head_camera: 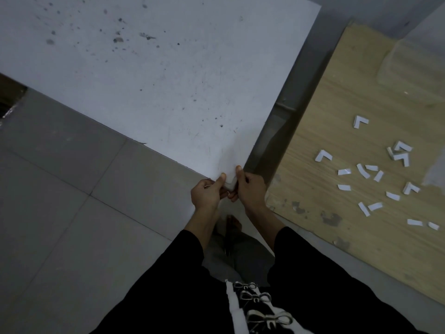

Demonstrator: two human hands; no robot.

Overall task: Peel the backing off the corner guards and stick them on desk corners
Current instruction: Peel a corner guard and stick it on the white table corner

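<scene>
Pressing corner guard (pixel 230 182) onto white desk (pixel 154 75) corner, left hand (pixel 208 192) and right hand (pixel 250 191) pinching either side.

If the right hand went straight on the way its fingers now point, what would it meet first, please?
The right hand already presses the corner guard on the white desk corner; beyond it, probably the left hand.
</scene>
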